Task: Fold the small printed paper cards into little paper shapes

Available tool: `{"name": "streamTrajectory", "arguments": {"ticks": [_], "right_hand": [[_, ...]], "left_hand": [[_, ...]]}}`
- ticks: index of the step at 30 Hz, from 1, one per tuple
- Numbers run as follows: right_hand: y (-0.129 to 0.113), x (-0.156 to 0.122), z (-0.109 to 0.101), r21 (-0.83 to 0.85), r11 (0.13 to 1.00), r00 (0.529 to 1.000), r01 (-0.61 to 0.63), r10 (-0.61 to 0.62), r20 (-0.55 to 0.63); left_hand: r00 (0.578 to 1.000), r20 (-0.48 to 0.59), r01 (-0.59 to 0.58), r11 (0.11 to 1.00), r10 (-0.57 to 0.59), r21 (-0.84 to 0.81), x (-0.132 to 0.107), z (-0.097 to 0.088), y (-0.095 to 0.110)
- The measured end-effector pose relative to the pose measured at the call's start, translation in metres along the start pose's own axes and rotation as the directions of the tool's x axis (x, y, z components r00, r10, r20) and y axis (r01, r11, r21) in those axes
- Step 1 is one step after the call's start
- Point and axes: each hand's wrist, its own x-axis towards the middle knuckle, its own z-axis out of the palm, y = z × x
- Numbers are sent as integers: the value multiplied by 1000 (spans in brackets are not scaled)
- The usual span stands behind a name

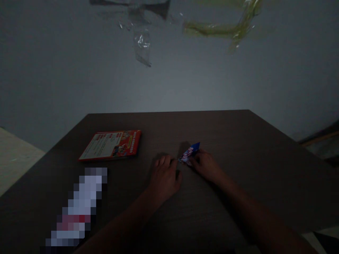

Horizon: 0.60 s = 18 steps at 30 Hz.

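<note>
Head view: folded blue paper triangle with a pale-and-red pattern (188, 152) slants up rightward from beside the left hand (164, 177), fingers slightly spread, on the dark-brown table (161, 123); right hand (208, 166) pinches its near edge.

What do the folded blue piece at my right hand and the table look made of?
Folded piece: probably thin printed paper, judging by its crisp edges and pointed corner; gloss unclear in dim light. Table: seemingly matte wood or wood-look laminate, from its faint grain.

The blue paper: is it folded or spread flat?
Folded: the paper shows straight slanting edges and sharp points, held by the right hand. How many folds, I cannot tell.
</note>
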Motion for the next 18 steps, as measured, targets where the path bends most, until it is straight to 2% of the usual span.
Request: {"name": "streamTrajectory", "arguments": {"ticks": [18], "right_hand": [[-2,4,-5,4,998,997,-69,69,18]], "left_hand": [[1000,3,-2,1000,2,3,2,-2,0]]}}
